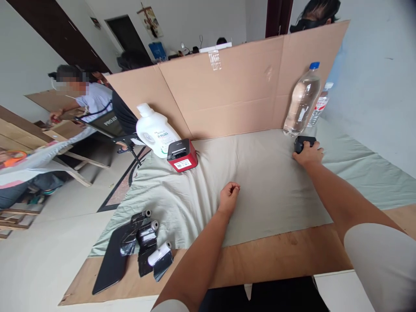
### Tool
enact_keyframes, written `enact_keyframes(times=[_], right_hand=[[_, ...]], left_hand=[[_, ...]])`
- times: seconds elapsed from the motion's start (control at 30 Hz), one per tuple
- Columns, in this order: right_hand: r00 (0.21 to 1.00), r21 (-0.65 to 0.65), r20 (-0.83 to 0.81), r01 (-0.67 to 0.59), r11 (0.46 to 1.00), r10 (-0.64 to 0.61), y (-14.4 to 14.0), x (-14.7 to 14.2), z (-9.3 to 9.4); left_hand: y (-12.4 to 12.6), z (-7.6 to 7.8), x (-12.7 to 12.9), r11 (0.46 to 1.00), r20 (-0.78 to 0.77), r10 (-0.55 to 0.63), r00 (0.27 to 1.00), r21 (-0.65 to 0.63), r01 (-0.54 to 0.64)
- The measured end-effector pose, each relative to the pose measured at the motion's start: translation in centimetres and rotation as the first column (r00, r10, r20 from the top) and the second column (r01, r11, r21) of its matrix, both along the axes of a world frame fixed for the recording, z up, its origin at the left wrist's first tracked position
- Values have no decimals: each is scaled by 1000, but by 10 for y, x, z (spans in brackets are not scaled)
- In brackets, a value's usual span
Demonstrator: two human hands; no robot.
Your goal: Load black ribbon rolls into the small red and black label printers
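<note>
My right hand reaches out to the far right of the cloth, its fingers wrapped round a small black box-shaped object. Much of that object is hidden under the hand, and its kind does not show. Near the middle of the cloth, my left hand rests with curled fingers and nothing visible in it. Left of centre stands a red and black receipt printer, in front of a white detergent bottle. Several paper rolls with black wrapping lie at the near left.
A cardboard panel borders the table's back. Before its right end stand a large blue-capped water bottle and a smaller bottle. A flat black tablet-like object lies near left. Another person sits across at left.
</note>
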State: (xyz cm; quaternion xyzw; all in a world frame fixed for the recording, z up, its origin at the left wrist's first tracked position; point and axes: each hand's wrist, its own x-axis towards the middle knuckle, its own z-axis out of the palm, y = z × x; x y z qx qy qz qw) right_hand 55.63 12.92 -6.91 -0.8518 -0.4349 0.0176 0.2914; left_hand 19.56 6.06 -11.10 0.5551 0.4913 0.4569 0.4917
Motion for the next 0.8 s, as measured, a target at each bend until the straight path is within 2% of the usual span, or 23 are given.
enact_keyframes(times=[0.1, 0.23, 0.37, 0.43, 0.53, 0.57, 0.63, 0.73, 0.8], right_hand=[[998, 36, -56, 15, 999, -13, 1, 1, 2], [992, -5, -107, 65, 998, -65, 4, -1, 8], [984, 47, -130, 128, 991, -121, 5, -20, 16], [988, 112, -137, 85, 990, -70, 3, -39, 21], [985, 191, -84, -130, 973, 149, -12, -84, 26], [959, 235, -37, -266, 935, 282, -21, -103, 26], [865, 311, 65, -491, 813, 498, -47, -146, 24], [717, 286, 156, -691, 664, 679, -94, -207, 14], [632, 245, 144, -769, 591, 762, -117, -233, 7]], left_hand=[[1, -1, 0, 1000, 7, -9, 1000, 7, 9], [1, -3, -1, 1000, 25, -10, 1000, 9, 9], [1, -5, -1, 1000, 78, -25, 997, -2, 26], [2, -6, -1, 1000, 128, -17, 992, -3, 17], [2, -6, -1, 999, 244, -19, 970, -21, 25], [1, -5, -1, 998, 299, -35, 953, -36, 48], [-2, -1, -2, 988, 437, -86, 895, -77, 133], [-7, 9, -7, 969, 620, -81, 781, -133, 206], [-8, 15, -12, 976, 646, 7, 763, -172, 137]])
